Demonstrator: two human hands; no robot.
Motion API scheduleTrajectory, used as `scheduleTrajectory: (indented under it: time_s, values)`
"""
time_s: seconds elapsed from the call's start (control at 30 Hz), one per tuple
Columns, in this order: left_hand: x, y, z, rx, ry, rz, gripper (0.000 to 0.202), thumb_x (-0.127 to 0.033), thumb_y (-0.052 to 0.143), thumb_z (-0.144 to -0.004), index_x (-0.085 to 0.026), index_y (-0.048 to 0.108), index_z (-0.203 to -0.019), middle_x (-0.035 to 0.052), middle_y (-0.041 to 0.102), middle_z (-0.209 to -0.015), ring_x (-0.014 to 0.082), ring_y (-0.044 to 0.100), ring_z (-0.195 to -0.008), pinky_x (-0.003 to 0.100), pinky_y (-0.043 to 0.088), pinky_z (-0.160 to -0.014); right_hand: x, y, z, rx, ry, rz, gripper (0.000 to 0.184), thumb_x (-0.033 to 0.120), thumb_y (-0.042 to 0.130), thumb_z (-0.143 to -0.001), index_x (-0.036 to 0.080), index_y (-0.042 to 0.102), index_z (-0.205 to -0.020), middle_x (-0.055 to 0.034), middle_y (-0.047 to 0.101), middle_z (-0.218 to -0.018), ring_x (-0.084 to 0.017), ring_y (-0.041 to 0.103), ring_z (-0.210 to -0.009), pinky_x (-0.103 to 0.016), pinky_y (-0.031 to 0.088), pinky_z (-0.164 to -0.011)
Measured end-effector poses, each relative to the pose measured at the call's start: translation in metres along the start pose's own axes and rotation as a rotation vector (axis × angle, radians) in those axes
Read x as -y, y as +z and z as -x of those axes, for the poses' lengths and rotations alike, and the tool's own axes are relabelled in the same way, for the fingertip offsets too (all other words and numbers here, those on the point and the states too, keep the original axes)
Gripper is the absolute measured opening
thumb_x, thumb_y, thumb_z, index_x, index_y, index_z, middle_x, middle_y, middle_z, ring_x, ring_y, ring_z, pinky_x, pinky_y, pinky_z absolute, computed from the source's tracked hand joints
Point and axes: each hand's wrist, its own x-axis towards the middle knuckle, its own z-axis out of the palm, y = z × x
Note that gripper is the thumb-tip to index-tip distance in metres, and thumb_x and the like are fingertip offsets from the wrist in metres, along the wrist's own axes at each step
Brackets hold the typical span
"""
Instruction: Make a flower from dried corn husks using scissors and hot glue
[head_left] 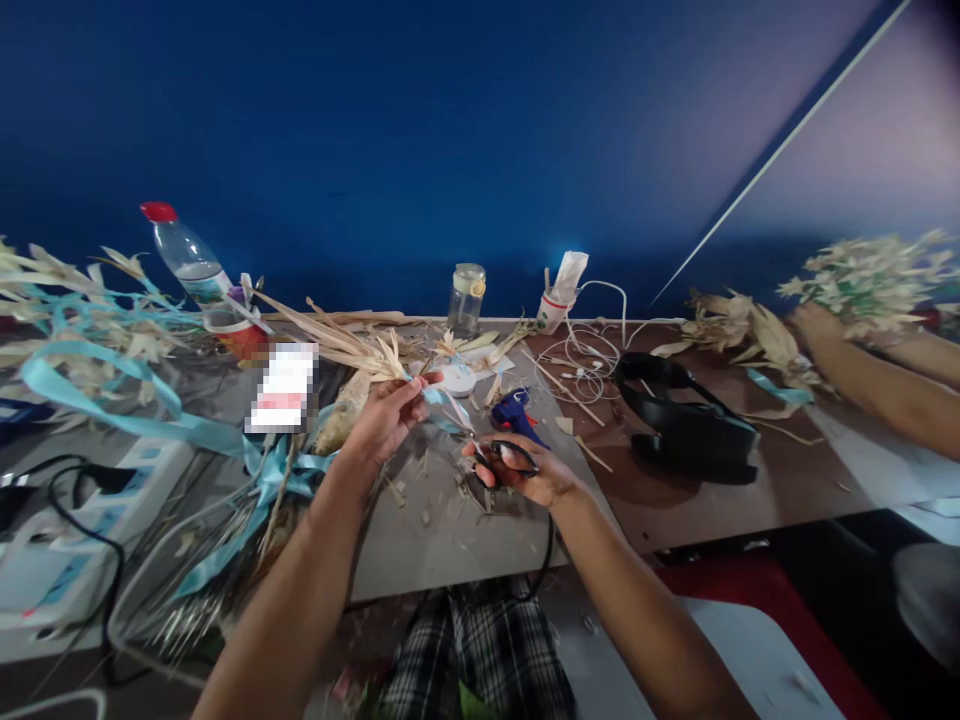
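Observation:
My left hand [388,415] is closed around a bundle of dried husk strips [352,345] tied with a light blue ribbon [448,408], held above the table. My right hand [525,472] is closed on black-handled scissors [501,460], fingers through the loops, just right of the ribbon's end. A blue glue gun [516,412] lies on the table right behind that hand.
The table [450,530] holds husk scraps, a plastic bottle [187,262], a glass jar [466,296], a cup [553,310], white cables [585,362], a black headset [686,420] and a power strip [45,560]. Another person's arm [877,385] with husk flowers [870,275] is at right.

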Motion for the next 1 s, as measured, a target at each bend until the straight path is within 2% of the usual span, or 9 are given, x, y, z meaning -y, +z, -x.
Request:
scheduleTrajectory:
  time_s: [0.37,0.6,0.9,1.0]
  values:
    - [0.008,0.004,-0.001,0.040,-0.043,-0.025,0.018,-0.026,0.075,-0.067,-0.013,0.066,-0.074,0.0093,0.071,-0.089,0.0032,0.044,-0.048,0.019,0.036,-0.047,-0.001,0.004,-0.005,0.008,-0.020,0.012,0.063,0.059,0.070,-0.069,0.010,0.062,-0.108,-0.0019,0.058,-0.073,-0.008,0.047,-0.064,-0.020,0.028,-0.054]
    - [0.014,0.005,-0.002,-0.033,-0.007,-0.023,0.016,-0.024,0.071,-0.068,-0.013,0.065,-0.078,0.0078,0.070,-0.083,0.0040,0.044,-0.048,0.020,0.039,-0.049,-0.007,0.009,-0.010,-0.042,-0.018,0.009,0.062,0.057,0.071,-0.069,0.012,0.061,-0.109,-0.0012,0.058,-0.073,-0.009,0.048,-0.063,-0.020,0.031,-0.054]
    - [0.015,0.006,-0.001,0.001,-0.045,-0.025,0.019,-0.025,0.067,-0.072,-0.014,0.058,-0.085,0.0076,0.070,-0.080,0.0087,0.054,-0.052,0.024,0.045,-0.054,-0.011,0.007,-0.009,-0.046,-0.042,-0.032,0.064,0.058,0.072,-0.067,0.011,0.061,-0.110,-0.0025,0.058,-0.073,-0.009,0.047,-0.063,-0.020,0.029,-0.052]
    - [0.015,0.007,-0.001,-0.025,-0.038,-0.033,0.020,-0.025,0.068,-0.071,-0.014,0.058,-0.085,0.0068,0.070,-0.078,0.0091,0.056,-0.052,0.024,0.045,-0.055,-0.011,0.006,-0.008,-0.042,-0.039,-0.042,0.065,0.057,0.072,-0.067,0.010,0.061,-0.111,-0.0025,0.058,-0.073,-0.009,0.047,-0.064,-0.020,0.029,-0.053]
